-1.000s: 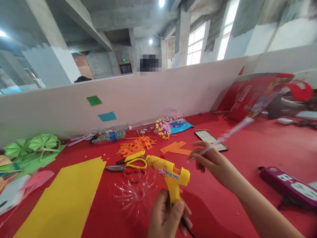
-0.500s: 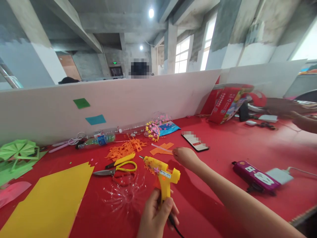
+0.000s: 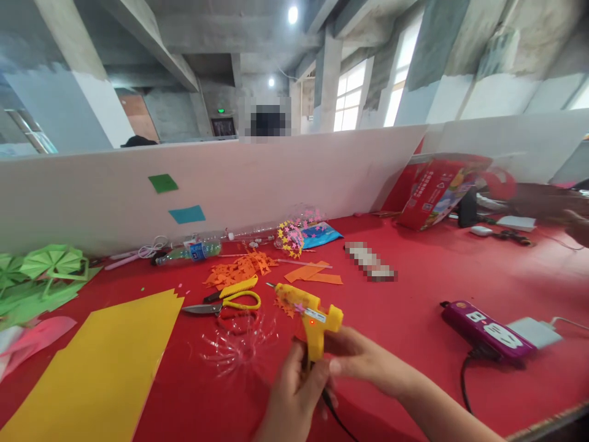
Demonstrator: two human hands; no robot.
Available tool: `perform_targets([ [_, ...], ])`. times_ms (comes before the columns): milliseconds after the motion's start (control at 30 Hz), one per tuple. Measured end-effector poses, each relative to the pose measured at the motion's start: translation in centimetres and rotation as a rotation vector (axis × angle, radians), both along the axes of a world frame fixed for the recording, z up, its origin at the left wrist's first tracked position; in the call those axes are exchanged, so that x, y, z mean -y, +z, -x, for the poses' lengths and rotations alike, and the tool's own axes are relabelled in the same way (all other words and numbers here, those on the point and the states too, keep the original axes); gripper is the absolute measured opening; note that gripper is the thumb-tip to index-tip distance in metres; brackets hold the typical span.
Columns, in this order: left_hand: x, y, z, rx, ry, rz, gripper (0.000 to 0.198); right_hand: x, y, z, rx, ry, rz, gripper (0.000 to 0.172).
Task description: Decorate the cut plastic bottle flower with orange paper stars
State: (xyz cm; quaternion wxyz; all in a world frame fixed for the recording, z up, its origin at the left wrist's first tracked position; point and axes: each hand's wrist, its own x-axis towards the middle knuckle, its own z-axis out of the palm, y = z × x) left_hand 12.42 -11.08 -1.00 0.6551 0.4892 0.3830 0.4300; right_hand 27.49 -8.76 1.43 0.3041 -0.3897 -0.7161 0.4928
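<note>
A yellow hot glue gun (image 3: 315, 319) with a small red light is held upright by its handle in my left hand (image 3: 294, 390), nozzle toward the upper left. My right hand (image 3: 363, 356) is closed about the back of the handle, its thumb meeting my left thumb; some of its fingers are hidden behind the gun. Left of the gun lies a clear piece of cut plastic bottle (image 3: 246, 350) with splayed strips. Behind it are yellow-handled scissors (image 3: 225, 305) and a yellow utility knife (image 3: 237, 286). A clear thin stick (image 3: 304, 264) rests across orange paper strips (image 3: 317, 274).
Yellow paper (image 3: 105, 362) covers the left front of the red table. Orange cut-outs (image 3: 239, 270), a plastic bottle (image 3: 196, 250) and a star-covered piece (image 3: 291, 238) line the back. A phone (image 3: 370, 261), purple power strip (image 3: 488, 331) and red bag (image 3: 442, 190) lie right. Another person's hand (image 3: 577, 224) is far right.
My right hand has come back from the thin stick by the orange paper to the glue gun's handle. The stick now lies loose on the table. The view has shifted slightly.
</note>
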Motion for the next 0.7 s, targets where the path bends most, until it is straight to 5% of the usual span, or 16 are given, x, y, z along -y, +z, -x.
perform_targets([
  [133, 0.0, 0.2, 0.2, -0.138, -0.091, -0.134, 0.038, 1.3, -1.1, 1.4, -0.341, -0.156, 0.295, 0.039],
  [300, -0.4, 1.6, 0.2, -0.319, -0.073, -0.246, 0.037, -0.7, 0.7, 1.5, -0.314, -0.252, 0.107, 0.030],
  [467, -0.2, 2.0, 0.3, -0.670, -0.055, -0.450, 0.046, -5.7, 1.9, -0.6, -0.216, -0.411, -0.094, 0.024],
  [633, -1.4, 2.6, 1.0, -1.071, -0.081, -0.835, 0.023, -9.0, -0.8, -1.5, -0.050, -0.514, -0.185, 0.025],
  [700, -2.8, 2.9, 1.0, -1.168, -0.064, -0.859, 0.023, -9.3, -2.5, -1.5, -0.014, -0.516, -0.178, 0.032],
])
